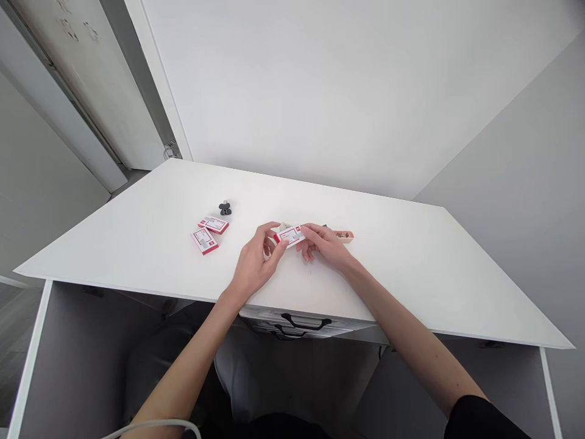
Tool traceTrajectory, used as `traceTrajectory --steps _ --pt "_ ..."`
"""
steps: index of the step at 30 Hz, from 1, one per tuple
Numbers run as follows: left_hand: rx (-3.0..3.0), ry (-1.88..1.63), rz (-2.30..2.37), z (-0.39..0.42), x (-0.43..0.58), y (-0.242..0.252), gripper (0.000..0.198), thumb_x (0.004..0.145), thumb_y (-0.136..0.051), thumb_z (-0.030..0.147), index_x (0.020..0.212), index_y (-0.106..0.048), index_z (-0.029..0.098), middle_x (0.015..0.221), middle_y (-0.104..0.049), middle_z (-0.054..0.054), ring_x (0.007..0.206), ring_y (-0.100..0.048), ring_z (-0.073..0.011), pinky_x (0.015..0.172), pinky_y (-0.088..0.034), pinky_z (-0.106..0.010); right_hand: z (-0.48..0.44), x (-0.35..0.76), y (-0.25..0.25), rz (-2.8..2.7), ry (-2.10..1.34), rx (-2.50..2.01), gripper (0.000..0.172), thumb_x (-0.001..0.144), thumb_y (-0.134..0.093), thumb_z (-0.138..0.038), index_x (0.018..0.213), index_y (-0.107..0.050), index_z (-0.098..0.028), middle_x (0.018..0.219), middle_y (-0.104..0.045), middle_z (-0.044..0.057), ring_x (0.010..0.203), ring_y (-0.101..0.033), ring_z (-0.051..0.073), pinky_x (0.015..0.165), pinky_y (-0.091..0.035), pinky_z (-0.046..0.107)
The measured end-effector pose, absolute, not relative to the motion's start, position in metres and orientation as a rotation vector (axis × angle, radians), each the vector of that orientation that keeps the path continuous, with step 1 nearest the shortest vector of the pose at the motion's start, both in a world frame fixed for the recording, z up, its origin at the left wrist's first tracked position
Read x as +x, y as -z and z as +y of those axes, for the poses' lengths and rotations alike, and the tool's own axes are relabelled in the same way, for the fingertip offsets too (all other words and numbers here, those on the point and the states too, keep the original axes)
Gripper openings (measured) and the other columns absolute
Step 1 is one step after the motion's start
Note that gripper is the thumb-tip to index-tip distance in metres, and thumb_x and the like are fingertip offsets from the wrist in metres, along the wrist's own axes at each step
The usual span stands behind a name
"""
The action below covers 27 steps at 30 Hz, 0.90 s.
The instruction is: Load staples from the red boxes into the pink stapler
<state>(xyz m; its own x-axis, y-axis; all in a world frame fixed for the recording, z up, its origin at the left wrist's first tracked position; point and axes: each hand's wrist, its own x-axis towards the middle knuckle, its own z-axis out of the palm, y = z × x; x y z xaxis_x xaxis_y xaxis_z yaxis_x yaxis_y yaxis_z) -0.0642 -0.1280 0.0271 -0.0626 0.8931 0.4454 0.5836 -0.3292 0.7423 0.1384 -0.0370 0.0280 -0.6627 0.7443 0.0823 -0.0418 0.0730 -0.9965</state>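
Note:
Between my two hands, just above the white tabletop, is a small flat white box with red edges (289,236). My left hand (256,259) grips its left end, the thumb on the front face. At the right end, my right hand (326,245) pinches it between thumb and fingers. Behind my right hand a pinkish-orange tray (346,236) with small items in it is partly hidden. A pale thing behind the held box is mostly covered, and I cannot make out what it is.
Two similar red-and-white boxes lie left of my hands, one box (214,224) touching or nearly touching the nearer box (204,240). Beyond them sits a small black clip-like object (225,208). The white table (411,268) meets a wall at the back. Drawers with black handles (306,322) are below its front edge.

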Motion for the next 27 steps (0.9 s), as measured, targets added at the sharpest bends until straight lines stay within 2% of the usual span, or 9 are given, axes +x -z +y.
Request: traceTrajectory --steps 5,10,13,15,18,20,23,27 --pt "1.949 -1.292 1.549 -0.132 -0.064 -0.031 0.053 0.091 -0.070 0.053 0.135 -0.053 0.027 0.102 -0.069 -0.001 0.073 -0.062 -0.0144 0.072 -0.054 -0.030 -0.035 0.138 -0.025 -1.761 -1.636 -0.738 0.049 0.096 -0.061 -0.065 0.111 -0.069 -0.019 0.063 -0.069 -0.001 0.051 -0.063 0.014 0.050 -0.047 0.026" --pt "2.039 -1.280 1.590 -0.133 -0.063 -0.030 0.065 0.084 -0.077 0.055 0.137 -0.052 0.025 0.110 -0.070 -0.004 0.083 -0.066 -0.0179 0.078 -0.056 -0.034 -0.035 0.136 -0.022 -1.744 -1.590 -0.783 0.050 0.095 -0.064 -0.065 0.114 -0.068 -0.020 0.062 -0.070 -0.001 0.050 -0.064 0.015 0.049 -0.048 0.026" --pt "2.095 -1.298 1.654 -0.130 -0.062 -0.027 0.058 0.090 -0.073 0.052 0.137 -0.053 0.025 0.120 -0.071 -0.007 0.095 -0.070 -0.0213 0.086 -0.056 -0.036 -0.036 0.136 -0.023 -1.740 -1.574 -0.799 0.051 0.095 -0.065 -0.064 0.119 -0.066 -0.019 0.058 -0.069 -0.002 0.049 -0.065 0.016 0.049 -0.049 0.026" --pt "2.107 -1.324 1.711 -0.128 -0.062 -0.025 0.044 0.097 -0.066 0.047 0.133 -0.057 0.024 0.122 -0.072 -0.008 0.100 -0.070 -0.0225 0.089 -0.055 -0.037 -0.037 0.136 -0.025 -1.731 -1.588 -0.791 0.053 0.094 -0.066 -0.064 0.122 -0.064 -0.020 0.065 -0.073 0.000 0.050 -0.067 0.016 0.049 -0.050 0.026" --pt "2.058 -1.386 1.872 -0.123 -0.065 -0.023 0.036 0.101 -0.060 0.045 0.129 -0.059 0.023 0.119 -0.072 -0.010 0.104 -0.068 -0.0260 0.097 -0.052 -0.043 -0.038 0.136 -0.027 -1.714 -1.640 -0.754 0.054 0.093 -0.067 -0.064 0.126 -0.060 -0.021 0.090 -0.080 0.007 0.055 -0.070 0.016 0.050 -0.052 0.027" --pt "1.958 -1.463 2.060 -0.120 -0.068 -0.020 0.036 0.101 -0.059 0.046 0.128 -0.060 0.021 0.121 -0.070 -0.012 0.114 -0.063 -0.0314 0.106 -0.045 -0.051 -0.038 0.137 -0.027 -1.727 -1.666 -0.723 0.054 0.094 -0.067 -0.063 0.128 -0.059 -0.022 0.101 -0.081 0.009 0.059 -0.072 0.015 0.052 -0.053 0.027" --pt "1.756 -1.566 2.336 -0.116 -0.072 -0.016 0.037 0.101 -0.059 0.046 0.126 -0.059 0.019 0.135 -0.060 -0.019 0.133 -0.048 -0.0406 0.114 -0.034 -0.062 -0.040 0.138 -0.028 -1.798 -1.683 -0.681 0.049 0.096 -0.068 -0.058 0.128 -0.061 -0.021 0.101 -0.080 0.009 0.064 -0.074 0.016 0.054 -0.053 0.026" --pt "1.707 -1.573 2.437 -0.114 -0.071 -0.014 0.055 0.099 -0.061 0.042 0.143 -0.047 0.013 0.154 -0.040 -0.027 0.145 -0.034 -0.0454 0.117 -0.028 -0.067 -0.043 0.139 -0.029 -1.906 -1.685 -0.686 0.044 0.099 -0.067 -0.052 0.130 -0.062 -0.022 0.103 -0.079 0.008 0.068 -0.074 0.015 0.057 -0.054 0.026"
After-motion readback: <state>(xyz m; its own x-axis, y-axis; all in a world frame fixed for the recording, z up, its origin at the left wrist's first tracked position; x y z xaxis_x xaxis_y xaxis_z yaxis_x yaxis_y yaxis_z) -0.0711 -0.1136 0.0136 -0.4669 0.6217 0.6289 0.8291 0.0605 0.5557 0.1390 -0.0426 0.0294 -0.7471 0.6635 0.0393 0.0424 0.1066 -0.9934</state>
